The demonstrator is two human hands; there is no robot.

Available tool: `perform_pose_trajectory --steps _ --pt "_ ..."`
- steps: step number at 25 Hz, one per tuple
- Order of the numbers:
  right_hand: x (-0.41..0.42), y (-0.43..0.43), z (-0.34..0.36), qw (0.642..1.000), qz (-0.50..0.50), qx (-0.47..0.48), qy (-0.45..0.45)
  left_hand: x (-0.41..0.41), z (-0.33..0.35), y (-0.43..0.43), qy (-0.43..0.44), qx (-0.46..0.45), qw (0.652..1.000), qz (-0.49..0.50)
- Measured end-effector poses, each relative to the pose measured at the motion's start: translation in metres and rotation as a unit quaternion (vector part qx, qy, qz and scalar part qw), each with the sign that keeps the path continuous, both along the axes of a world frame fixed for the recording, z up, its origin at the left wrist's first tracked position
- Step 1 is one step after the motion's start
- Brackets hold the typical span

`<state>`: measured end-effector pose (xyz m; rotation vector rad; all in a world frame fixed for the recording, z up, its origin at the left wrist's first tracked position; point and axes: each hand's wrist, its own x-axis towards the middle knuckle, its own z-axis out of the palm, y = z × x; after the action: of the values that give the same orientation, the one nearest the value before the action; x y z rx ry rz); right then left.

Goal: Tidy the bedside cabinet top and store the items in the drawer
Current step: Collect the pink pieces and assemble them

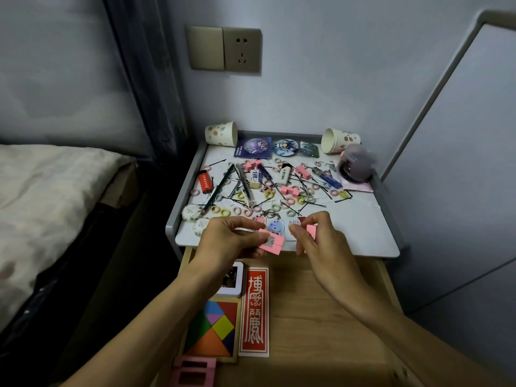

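Observation:
My left hand point(226, 237) pinches a pink block piece point(272, 243) over the front edge of the grey cabinet top point(349, 233). My right hand point(312, 236) pinches a smaller pink piece point(311, 230) just to its right. The top is strewn with small rings, hairpins, pink blocks point(290, 191), a red lighter point(205, 183), a pencil point(219, 189), erasers, pens and badges. Below, the open wooden drawer point(321, 317) holds a tangram point(213, 331), a red card point(254, 311), a white tin point(231, 280) and a pink frame point(194, 372).
Two paper cups point(221, 133) point(339, 140) lie at the back corners, a purple round object point(356, 163) at the right. A bed point(42, 205) stands to the left, a wall socket point(224, 48) above, a white panel point(460, 163) to the right.

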<state>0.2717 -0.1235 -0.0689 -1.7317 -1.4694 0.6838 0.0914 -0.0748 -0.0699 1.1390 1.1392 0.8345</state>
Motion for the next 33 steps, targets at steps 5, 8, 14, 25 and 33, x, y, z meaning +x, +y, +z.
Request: perform_pose_trajectory --steps 5,8,14,25,33 --pt "0.014 0.006 0.008 0.991 0.086 -0.071 -0.076 -0.001 0.001 0.0 0.029 0.016 0.999 -0.019" --pt "0.016 0.007 0.011 0.971 0.174 -0.157 -0.033 -0.002 0.0 -0.001 0.048 0.024 0.998 -0.039" --pt "0.01 0.004 0.01 0.992 0.108 -0.065 0.007 -0.003 -0.004 -0.002 0.085 0.044 0.993 -0.074" --pt "-0.007 -0.002 -0.006 0.991 0.12 0.037 -0.051 -0.005 -0.006 -0.003 0.028 -0.029 0.997 -0.067" --pt "-0.009 -0.005 -0.009 0.967 0.175 0.058 -0.174 -0.009 -0.005 -0.003 0.035 -0.06 0.997 -0.03"
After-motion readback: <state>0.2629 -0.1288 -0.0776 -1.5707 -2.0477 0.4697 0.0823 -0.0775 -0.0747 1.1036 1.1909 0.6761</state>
